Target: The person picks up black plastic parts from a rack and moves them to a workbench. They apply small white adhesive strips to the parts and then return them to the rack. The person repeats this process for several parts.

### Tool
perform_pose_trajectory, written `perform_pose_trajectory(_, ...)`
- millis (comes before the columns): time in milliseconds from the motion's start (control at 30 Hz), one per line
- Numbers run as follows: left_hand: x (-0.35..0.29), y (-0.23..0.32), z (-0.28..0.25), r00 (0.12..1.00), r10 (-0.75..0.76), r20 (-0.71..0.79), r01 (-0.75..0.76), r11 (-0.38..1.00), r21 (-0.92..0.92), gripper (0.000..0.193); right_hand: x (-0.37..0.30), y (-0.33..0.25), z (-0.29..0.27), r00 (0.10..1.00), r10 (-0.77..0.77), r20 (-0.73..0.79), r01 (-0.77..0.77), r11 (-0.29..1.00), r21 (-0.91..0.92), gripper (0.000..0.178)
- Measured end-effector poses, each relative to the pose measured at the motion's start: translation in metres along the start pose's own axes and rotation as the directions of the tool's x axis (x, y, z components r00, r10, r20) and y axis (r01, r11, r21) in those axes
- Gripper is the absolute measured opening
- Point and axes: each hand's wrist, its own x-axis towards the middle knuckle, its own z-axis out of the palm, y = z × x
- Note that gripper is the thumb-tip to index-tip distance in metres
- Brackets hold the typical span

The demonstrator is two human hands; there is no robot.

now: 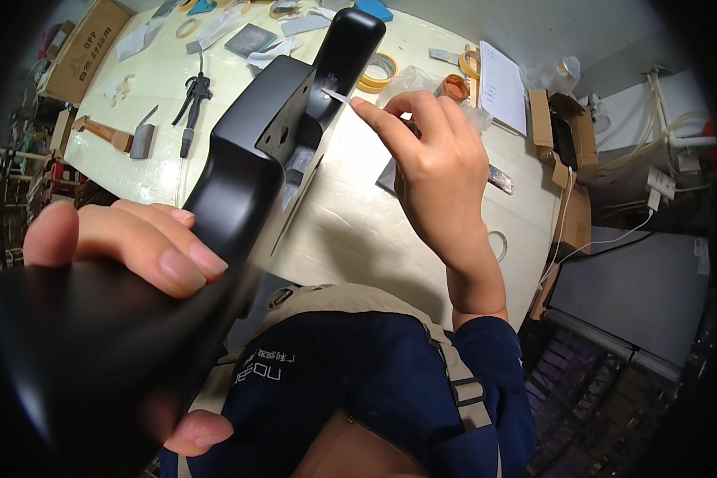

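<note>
A large, smooth black moulded part [243, 187] runs from the lower left up to the top middle, very close to the camera. My left hand [131, 243] is wrapped round its near end, fingers over the top and thumb below. In my right hand [442, 171] a small pointed blade [337, 96] is pinched between thumb and fingers. Its tip meets the inner face of the part's raised far end, where a pale scuffed patch shows. The blade's handle is mostly hidden in the palm. Small holes mark a flat face in the part's middle.
On the pale table [350, 239] lie an air blow gun [191, 103], a hammer [115, 137], yellow tape rolls [379, 72] and a grey abrasive pad [250, 40]. An orange-brown pot [454, 88], papers [502, 88] and an opened cardboard box [562, 131] stand at the right. Cables hang beyond the right edge.
</note>
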Motion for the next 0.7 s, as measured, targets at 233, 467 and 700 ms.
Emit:
perform_pose_trajectory(233, 0.0014, 0.0022, 0.0004, 1.0, -0.022, 0.006, 0.023, 1.0, -0.011, 0.121, 0.0056, 0.0003, 0.0035, 0.997, 0.005, -0.075, -0.004, 1.0, 0.004, 0.028)
perform_pose_trajectory(467, 0.0007, -0.0007, 0.0013, 1.0, 0.003, 0.006, -0.003, 1.0, 0.0, 0.122, 0.0032, -0.0031, 0.0006, 1.0, 0.025, 0.003, -0.025, 0.998, 0.065, 0.027)
perform_pose_trajectory(700, -0.0003, 0.0023, -0.0029, 0.999, -0.019, 0.039, 0.018, 1.0, 0.021, 0.125, 0.0021, 0.0001, -0.0024, 1.0, 0.0, 0.014, -0.001, 0.997, 0.08, 0.029)
